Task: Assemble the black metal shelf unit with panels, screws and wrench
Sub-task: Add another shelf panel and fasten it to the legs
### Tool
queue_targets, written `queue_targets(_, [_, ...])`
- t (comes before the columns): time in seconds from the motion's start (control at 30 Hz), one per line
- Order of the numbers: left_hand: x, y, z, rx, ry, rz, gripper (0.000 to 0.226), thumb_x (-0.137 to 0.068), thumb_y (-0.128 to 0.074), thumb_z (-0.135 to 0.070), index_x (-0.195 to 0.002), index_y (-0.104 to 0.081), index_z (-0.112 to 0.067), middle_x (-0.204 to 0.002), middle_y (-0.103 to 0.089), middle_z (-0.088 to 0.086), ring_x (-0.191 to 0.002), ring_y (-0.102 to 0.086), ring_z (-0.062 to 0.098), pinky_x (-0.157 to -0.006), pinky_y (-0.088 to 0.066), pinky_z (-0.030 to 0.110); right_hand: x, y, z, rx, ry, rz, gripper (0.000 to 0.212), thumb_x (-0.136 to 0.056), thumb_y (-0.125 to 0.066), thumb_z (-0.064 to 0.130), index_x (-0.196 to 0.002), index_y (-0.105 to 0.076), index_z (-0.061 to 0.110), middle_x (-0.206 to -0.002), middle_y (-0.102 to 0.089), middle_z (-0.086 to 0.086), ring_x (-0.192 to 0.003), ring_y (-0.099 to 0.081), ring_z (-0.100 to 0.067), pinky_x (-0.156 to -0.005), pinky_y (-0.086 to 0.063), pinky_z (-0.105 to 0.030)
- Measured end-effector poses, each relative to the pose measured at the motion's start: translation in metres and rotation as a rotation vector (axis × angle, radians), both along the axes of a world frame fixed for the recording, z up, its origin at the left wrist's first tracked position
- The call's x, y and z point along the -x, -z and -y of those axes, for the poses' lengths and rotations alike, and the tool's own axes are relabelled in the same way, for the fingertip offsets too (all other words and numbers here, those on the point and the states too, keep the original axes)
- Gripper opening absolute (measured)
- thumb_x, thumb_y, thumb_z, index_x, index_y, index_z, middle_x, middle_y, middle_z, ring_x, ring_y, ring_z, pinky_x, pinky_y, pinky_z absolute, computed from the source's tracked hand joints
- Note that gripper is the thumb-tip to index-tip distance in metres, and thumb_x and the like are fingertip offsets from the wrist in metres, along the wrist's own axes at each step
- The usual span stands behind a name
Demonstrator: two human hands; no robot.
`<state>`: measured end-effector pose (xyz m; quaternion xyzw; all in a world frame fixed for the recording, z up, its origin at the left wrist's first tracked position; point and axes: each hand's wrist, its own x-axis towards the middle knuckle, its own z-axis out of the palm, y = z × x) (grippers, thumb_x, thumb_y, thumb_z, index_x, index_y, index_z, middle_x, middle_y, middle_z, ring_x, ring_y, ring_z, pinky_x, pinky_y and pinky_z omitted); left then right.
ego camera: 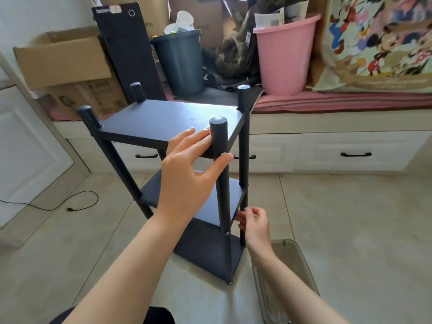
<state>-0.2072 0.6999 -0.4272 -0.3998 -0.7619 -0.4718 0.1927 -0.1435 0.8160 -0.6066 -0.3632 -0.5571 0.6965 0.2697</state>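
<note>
The black metal shelf unit stands upright on the tiled floor with three panels fixed between four round posts. My left hand rests with straight fingers on the top panel's front edge, its thumb against the near post. Lower down, my right hand has its fingers curled at the right edge of the middle panel, beside the rear right post. Whether it holds a screw or tool I cannot tell. A screw head shows on the near post.
A clear plastic bin sits on the floor to the right of the shelf. Behind stands a bench with drawers, carrying cardboard boxes, a dark bucket and a pink bucket. A black cable lies on the floor at left.
</note>
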Motion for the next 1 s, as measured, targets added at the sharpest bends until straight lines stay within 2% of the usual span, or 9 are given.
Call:
queue_targets(0.2, [0.0,-0.002,0.001,-0.005,-0.024,-0.007,0.045,-0.085,-0.079,-0.034,-0.127,-0.069,-0.022,-0.126,-0.055,-0.023,-0.131,-0.04,0.004,-0.111,-0.034,0.024,0.004,0.017,0.01,0.049,-0.044,0.142,0.018,-0.106,-0.034,0.032,-0.106,-0.048,0.019,-0.108,-0.063,-0.011,-0.103,-0.062,-0.026,-0.098,-0.049,-0.049])
queue_targets(0.33, [0.004,-0.006,0.006,0.0,-0.038,0.007,0.045,-0.085,-0.078,-0.034,-0.127,-0.069,-0.021,-0.127,-0.054,-0.022,-0.131,-0.039,0.002,-0.111,-0.032,0.022,0.013,0.018,0.021,0.049,-0.079,0.14,0.023,-0.107,-0.031,0.033,-0.114,-0.046,0.017,-0.109,-0.06,-0.015,-0.105,-0.059,-0.029,-0.1,-0.048,-0.05])
queue_targets(0.47, [0.013,-0.015,0.018,-0.029,-0.087,0.036,0.045,-0.087,-0.075,-0.039,-0.128,-0.067,-0.023,-0.126,-0.055,-0.024,-0.132,-0.041,0.002,-0.11,-0.031,0.015,0.028,0.009,0.033,-0.021,-0.076,0.099,0.021,-0.107,-0.031,0.031,-0.106,-0.047,0.017,-0.103,-0.057,-0.009,-0.097,-0.057,-0.021,-0.086,-0.05,-0.037])
queue_targets(0.6, [0.029,-0.029,0.04,-0.104,-0.164,0.106,0.047,-0.087,-0.073,-0.042,-0.128,-0.069,-0.02,-0.126,-0.06,-0.02,-0.133,-0.045,0.002,-0.11,-0.035,0.015,0.046,-0.01,0.048,-0.091,-0.07,0.037,0.02,-0.107,-0.03,0.028,-0.104,-0.045,0.016,-0.093,-0.056,-0.002,-0.083,-0.053,-0.007,-0.06,-0.041,-0.012])
queue_targets(0.67, [0.038,-0.035,0.053,-0.163,-0.215,0.142,0.045,-0.088,-0.074,-0.041,-0.128,-0.07,-0.02,-0.129,-0.062,-0.017,-0.132,-0.047,0.001,-0.112,-0.038,0.021,0.056,-0.022,0.054,-0.146,-0.061,0.008,0.021,-0.107,-0.03,0.027,-0.103,-0.045,0.012,-0.086,-0.052,0.0,-0.075,-0.049,-0.007,-0.053,-0.039,-0.006])
queue_targets(0.77, [0.054,-0.043,0.077,-0.241,-0.309,0.18,0.041,-0.089,-0.073,-0.041,-0.125,-0.072,-0.02,-0.125,-0.068,-0.01,-0.127,-0.054,0.006,-0.109,-0.045,0.035,0.073,-0.041,0.067,-0.203,-0.061,-0.047,0.02,-0.106,-0.031,0.025,-0.097,-0.043,0.012,-0.079,-0.045,-0.003,-0.068,-0.045,-0.015,-0.051,-0.039,-0.014])
queue_targets(0.83, [0.065,-0.047,0.097,-0.273,-0.354,0.198,0.035,-0.092,-0.07,-0.042,-0.12,-0.075,-0.022,-0.111,-0.072,-0.009,-0.114,-0.062,0.012,-0.103,-0.051,0.039,0.087,-0.053,0.078,-0.223,-0.092,-0.08,0.018,-0.106,-0.031,0.025,-0.096,-0.041,0.014,-0.079,-0.045,-0.004,-0.069,-0.046,-0.017,-0.057,-0.042,-0.026])
queue_targets(0.93, [0.081,-0.05,0.132,-0.379,-0.37,0.251,0.008,-0.091,-0.069,-0.045,-0.088,-0.077,-0.048,-0.077,-0.069,-0.021,-0.081,-0.062,-0.001,-0.078,-0.05,0.015,0.107,-0.071,0.096,-0.229,-0.19,-0.131,0.015,-0.107,-0.03,0.026,-0.096,-0.039,0.02,-0.076,-0.046,-0.007,-0.068,-0.048,-0.022,-0.061,-0.049,-0.049])
queue_targets(1.0, [0.089,-0.05,0.155,-0.445,-0.417,0.28,0.018,-0.089,-0.07,-0.048,-0.072,-0.072,-0.055,-0.073,-0.069,-0.023,-0.075,-0.061,-0.007,-0.069,-0.043,0.003,0.119,-0.079,0.11,-0.252,-0.263,-0.16,0.013,-0.107,-0.031,0.025,-0.098,-0.039,0.021,-0.073,-0.047,-0.006,-0.065,-0.048,-0.019,-0.061,-0.051,-0.052])
